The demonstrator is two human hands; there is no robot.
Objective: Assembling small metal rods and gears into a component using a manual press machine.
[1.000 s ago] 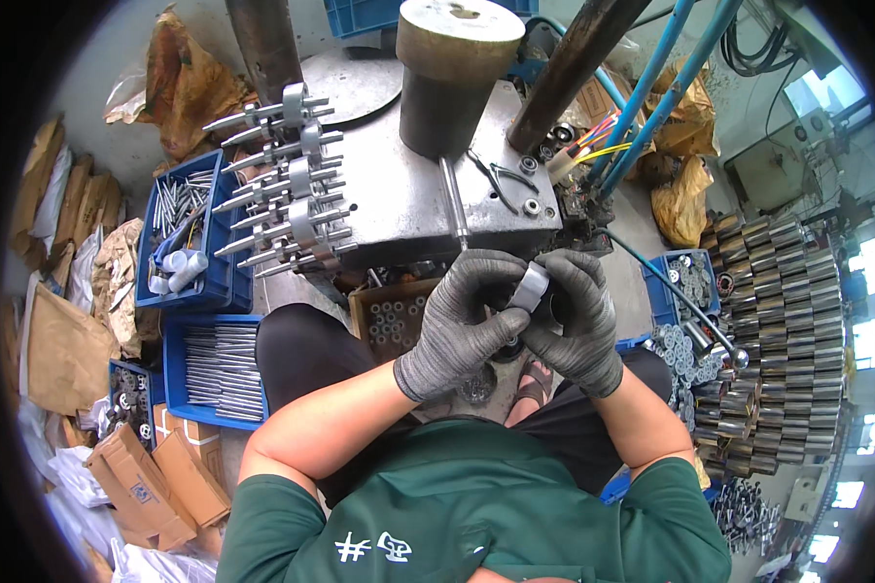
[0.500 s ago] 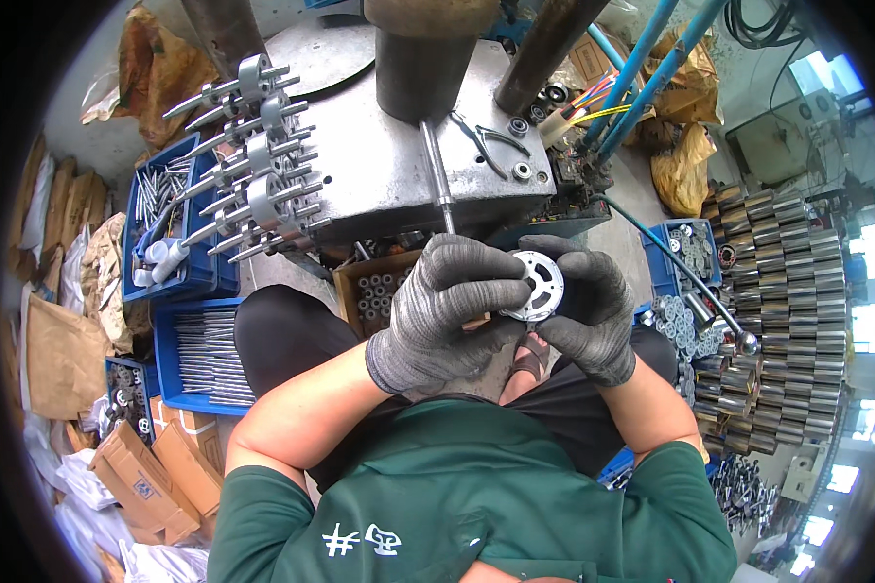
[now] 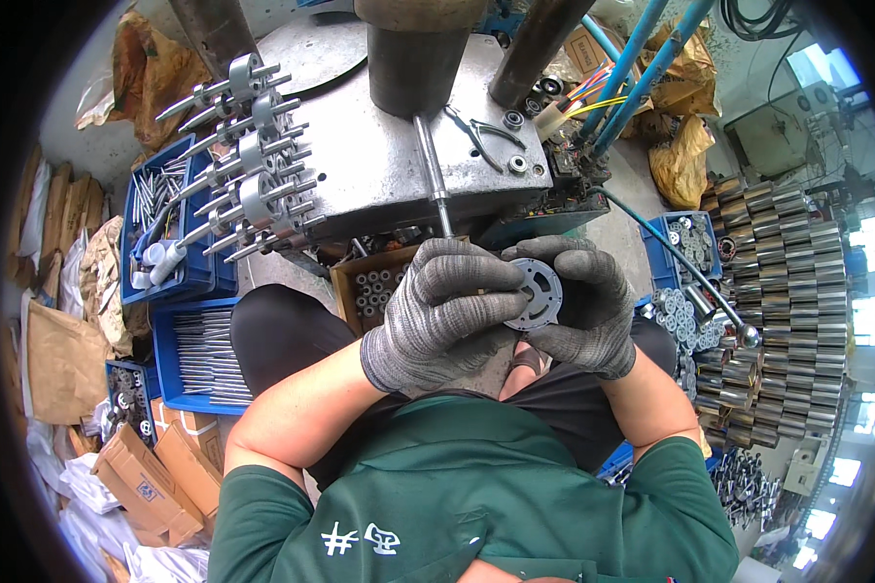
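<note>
Both of my hands wear grey knit gloves and meet over my lap. Between them is a round metal end cover (image 3: 544, 309) with curved slots and a raised rim. My left hand (image 3: 457, 306) grips its left side, fingers laid over the edge and part of the face. From the right, my right hand (image 3: 593, 306) closes on the same cover, thumb low and fingertips at its upper edge. The fingers hide the cover's left part and its back. Just beyond my left hand, a steel shaft (image 3: 431, 170) sticks out under the thick press column (image 3: 413, 73).
Pliers (image 3: 486, 141) and small bearings (image 3: 517, 164) lie on the metal press table (image 3: 360, 146). Shafts with rings (image 3: 253, 151) line its left edge. A box of small rings (image 3: 355, 296) sits below. A blue bin of rods (image 3: 199, 355) stands left; steel cylinders (image 3: 787, 311) are stacked right.
The end cover has tilted in my hands, and its face now looks darker and turned more toward me. Both hands keep hold of it, nearly in place.
</note>
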